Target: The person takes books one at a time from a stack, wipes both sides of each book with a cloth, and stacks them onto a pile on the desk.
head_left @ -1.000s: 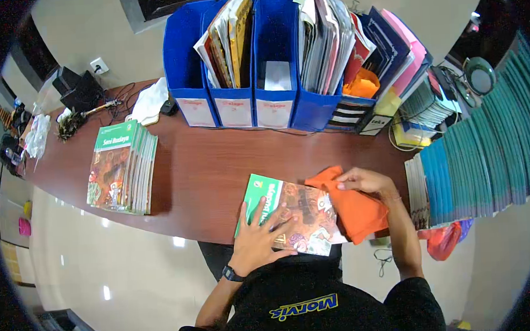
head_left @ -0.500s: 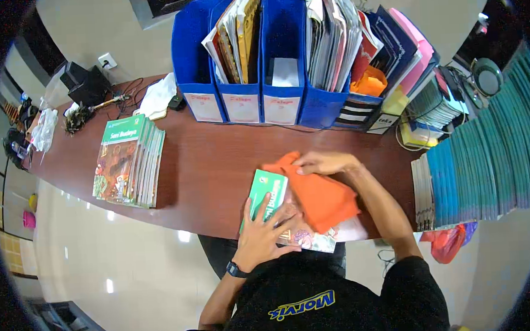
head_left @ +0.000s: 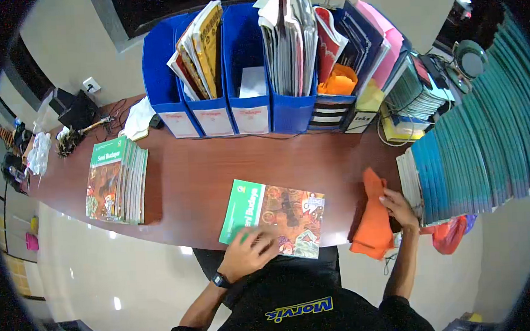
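- Firstly, the left hand [head_left: 248, 250] is held half open over the green lower corner of the book, its fingers loosely curled and blurred; nothing is seen gripped, and contact cannot be told.
- Around that wrist a black watch [head_left: 221, 280] with a squarish face is worn.
- Just right of the left hand, the glossy paper book [head_left: 277, 219] is laid flat and aslant, its cover split between smooth green and a busy brown print.
- By the right hand [head_left: 399, 209], with fingers bent and nearly closed, the edge of the soft, creased orange cloth [head_left: 373, 220] is caught at the fingertips; its lower end is draped over the edge of the reddish-brown, glossy table [head_left: 199, 163].
- Just right of the right hand, a long row of thin books [head_left: 469, 167] is packed, teal and blue edges showing.
- Well left of the left hand, a slanted stack of matching green-topped books [head_left: 113, 182] is set.
- Beyond both hands, stiff blue file holders [head_left: 292, 113] are lined up, some filled with papers.
- Farthest, past the left hand, a white socket [head_left: 91, 84] is fixed to the smooth, pale wall.
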Motion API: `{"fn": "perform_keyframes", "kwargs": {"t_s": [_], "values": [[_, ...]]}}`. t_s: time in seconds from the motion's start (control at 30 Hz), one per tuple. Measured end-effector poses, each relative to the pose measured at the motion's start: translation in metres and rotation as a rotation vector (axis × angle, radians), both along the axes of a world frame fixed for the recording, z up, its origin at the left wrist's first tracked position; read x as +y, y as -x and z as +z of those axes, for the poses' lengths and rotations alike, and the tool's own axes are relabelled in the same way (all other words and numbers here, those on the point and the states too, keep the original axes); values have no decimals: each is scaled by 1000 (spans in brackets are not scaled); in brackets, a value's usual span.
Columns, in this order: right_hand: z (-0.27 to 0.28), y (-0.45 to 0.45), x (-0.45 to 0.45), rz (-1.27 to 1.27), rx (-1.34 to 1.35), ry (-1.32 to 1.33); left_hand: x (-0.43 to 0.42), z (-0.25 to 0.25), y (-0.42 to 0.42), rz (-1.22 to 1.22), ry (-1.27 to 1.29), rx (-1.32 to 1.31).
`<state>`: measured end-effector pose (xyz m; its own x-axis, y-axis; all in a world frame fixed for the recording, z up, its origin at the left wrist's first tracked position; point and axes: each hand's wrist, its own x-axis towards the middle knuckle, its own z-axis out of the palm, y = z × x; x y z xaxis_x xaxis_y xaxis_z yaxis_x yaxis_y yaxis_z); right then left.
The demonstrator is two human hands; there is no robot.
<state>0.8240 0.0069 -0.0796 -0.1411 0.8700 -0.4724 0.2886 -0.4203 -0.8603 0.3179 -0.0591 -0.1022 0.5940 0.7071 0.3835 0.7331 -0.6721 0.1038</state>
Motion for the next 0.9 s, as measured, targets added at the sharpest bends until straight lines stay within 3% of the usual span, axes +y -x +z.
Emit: {"fn": "perform_keyframes", "kwargs": {"t_s": [0.13,0.23,0.3,0.37,0.4,0.47,0.53,0.63,0.73,0.8,0.9], "values": [[-7,11,-30,-301,-45,-158,9,36,4,-10,-251,-59],[-15,20,-37,-450,-81,-304,34,96,-5,62,-298,-190],[-24,24,-37,-482,-97,-431,44,136,-10,256,12,-210],[-30,28,-36,-485,-112,-548,73,159,-14,202,179,-507],[-32,30,-36,-484,-123,-596,92,157,-14,197,178,-515],[-30,37,-39,-491,-155,-646,136,119,-12,179,601,-673],[-25,44,-46,-491,-196,-677,168,57,-16,196,544,-599],[-13,67,-30,-481,-257,-774,183,11,-31,319,452,-461],[1,93,-10,-385,-396,-864,192,-8,-45,286,371,-413],[19,114,3,-298,-488,-954,198,-11,-53,292,308,-129],[62,157,27,-184,-498,-1068,154,6,-40,322,220,-142]]}}
